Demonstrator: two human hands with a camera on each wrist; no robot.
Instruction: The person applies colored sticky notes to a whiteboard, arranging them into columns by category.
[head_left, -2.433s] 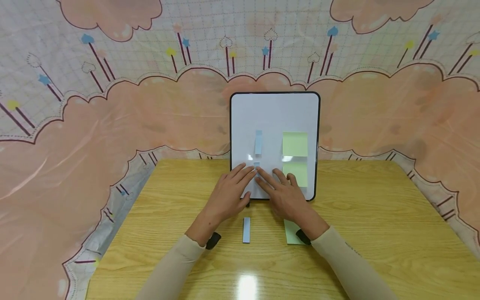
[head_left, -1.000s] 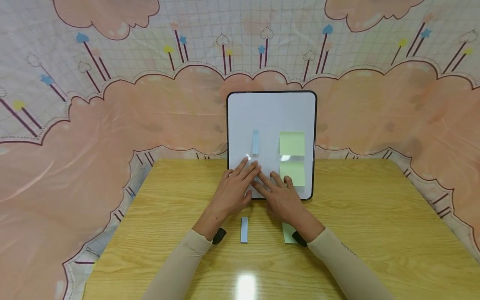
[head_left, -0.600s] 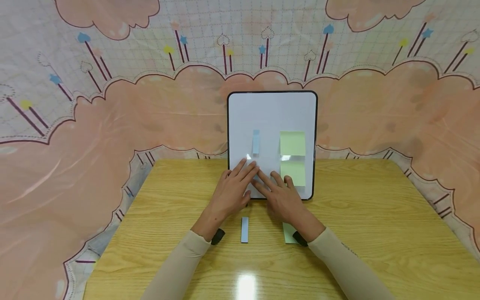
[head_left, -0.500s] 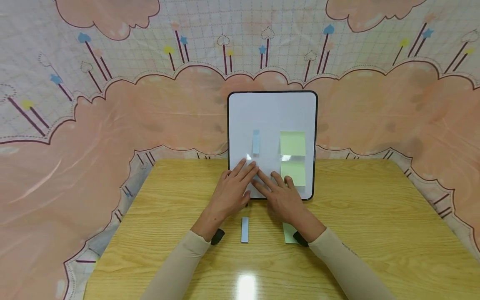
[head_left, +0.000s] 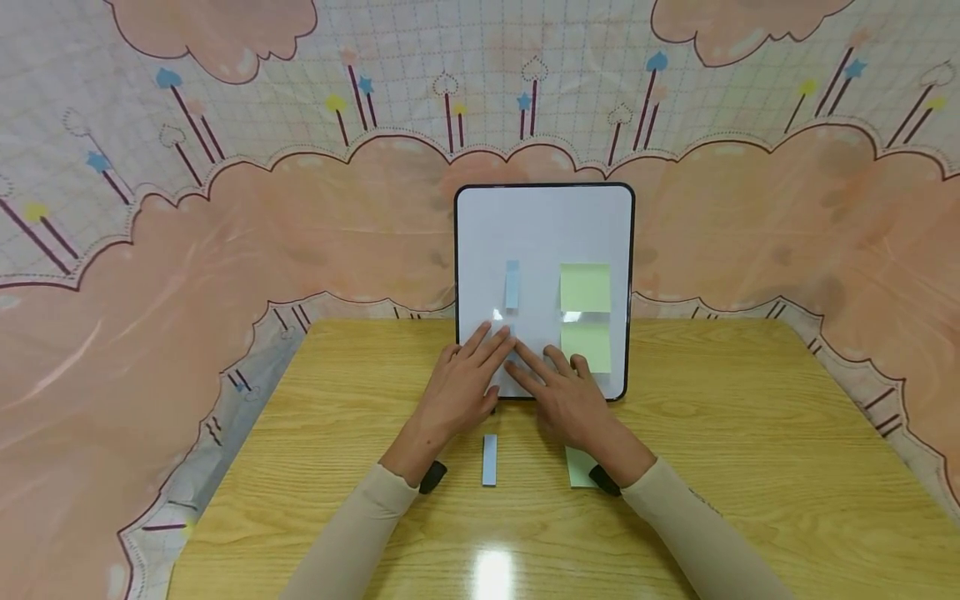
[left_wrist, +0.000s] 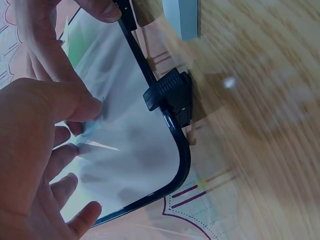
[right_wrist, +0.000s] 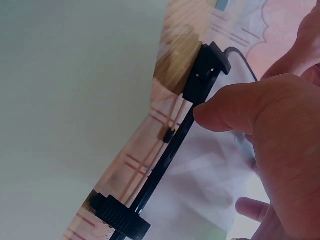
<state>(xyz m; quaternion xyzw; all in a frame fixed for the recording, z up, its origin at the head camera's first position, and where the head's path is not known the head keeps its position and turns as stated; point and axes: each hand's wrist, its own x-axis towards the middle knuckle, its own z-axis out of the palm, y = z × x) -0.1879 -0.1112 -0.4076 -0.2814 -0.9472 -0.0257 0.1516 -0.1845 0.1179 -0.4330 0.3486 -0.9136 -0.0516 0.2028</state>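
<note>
A whiteboard (head_left: 543,225) with a black frame stands upright on the wooden table. My left hand (head_left: 461,387) rests straight fingertips on its lower left part. My right hand (head_left: 570,404) touches the board just beside them, index and middle fingers extended. Under the meeting fingertips lies a pale blue sticky strip, almost wholly hidden; a bluish edge shows by the left thumb in the left wrist view. Above it hangs another blue sticky strip (head_left: 512,285). Two green sticky notes, the upper one (head_left: 585,287) and the lower one (head_left: 592,346), are stuck on the board's right side.
On the table (head_left: 337,400), before the board, lie a narrow blue sticky pad (head_left: 490,460) and a green sticky pad (head_left: 579,468), partly covered by the right wrist. Black clips (left_wrist: 170,95) hold the board's lower edge. A patterned cloth (head_left: 360,225) hangs behind.
Since the earliest frame the left fingertips have slid a little over the lower blue strip and covered its top end. In the last half second both hands have stayed almost still.
</note>
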